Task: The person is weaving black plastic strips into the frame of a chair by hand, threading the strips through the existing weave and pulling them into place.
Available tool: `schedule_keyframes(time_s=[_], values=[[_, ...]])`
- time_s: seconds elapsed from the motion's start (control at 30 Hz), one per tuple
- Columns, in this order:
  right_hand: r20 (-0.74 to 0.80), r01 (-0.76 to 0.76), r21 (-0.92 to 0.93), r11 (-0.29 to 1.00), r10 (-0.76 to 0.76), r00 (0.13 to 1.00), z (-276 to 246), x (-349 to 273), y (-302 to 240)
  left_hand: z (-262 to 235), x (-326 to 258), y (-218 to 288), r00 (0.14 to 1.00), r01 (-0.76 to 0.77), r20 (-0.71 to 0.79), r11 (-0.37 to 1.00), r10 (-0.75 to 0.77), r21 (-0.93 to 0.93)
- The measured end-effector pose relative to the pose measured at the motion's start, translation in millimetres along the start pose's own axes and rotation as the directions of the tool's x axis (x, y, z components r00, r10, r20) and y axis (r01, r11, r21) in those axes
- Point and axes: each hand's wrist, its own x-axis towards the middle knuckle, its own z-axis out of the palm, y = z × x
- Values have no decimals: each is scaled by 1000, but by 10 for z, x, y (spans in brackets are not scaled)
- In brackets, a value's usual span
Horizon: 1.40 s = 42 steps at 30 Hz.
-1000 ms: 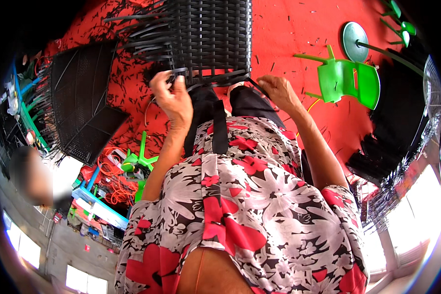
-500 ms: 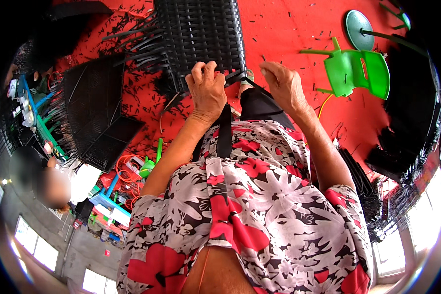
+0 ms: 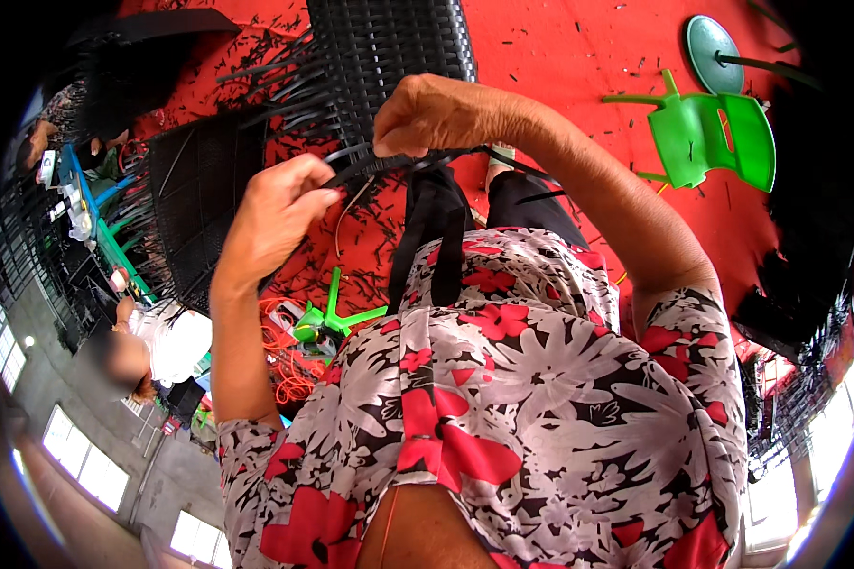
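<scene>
In my head view, a black, flat, flexible strip (image 3: 355, 171) spans the hands below a glossy black basket-weave panel (image 3: 389, 47), fringed leftward and cropped on top. The curled right hand (image 3: 416, 119) pinches the strip; the left hand (image 3: 273, 213), half-curled, meets its end, grip unclear to me. The right fingertips are partly hidden.

The left of two head-worn fisheyes looks steeply down the wearer's shirt (image 3: 550, 379) (nearest, filling the lower middle) to the left hand (image 3: 273, 216) and right hand (image 3: 425, 119) at close range and the floor (image 3: 565, 57) beyond, with a wall (image 3: 163, 476) bending along the lower-left rim.
</scene>
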Motion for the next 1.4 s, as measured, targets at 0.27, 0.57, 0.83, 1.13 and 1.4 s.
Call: schedule_keyframes(time_s=[0.27,0.57,0.83,1.13,1.4], values=[[34,126,104,986,-130,991,-96,-84,-303,23,-129,219,960,-111,-263,993,100,-26],[-399,0,-175,985,-71,914,-179,-450,-233,507,423,11,765,-392,-574,918,291,-57],[-673,-494,-308,813,181,717,443,-768,328,1295,870,-728,650,-279,-418,711,634,645],[-506,-576,-533,620,312,804,521,-461,173,1394,936,-796,764,-179,-370,725,528,665],[-534,-568,-515,642,278,799,636,-312,279,1405,964,-762,724,-182,-501,832,475,524]])
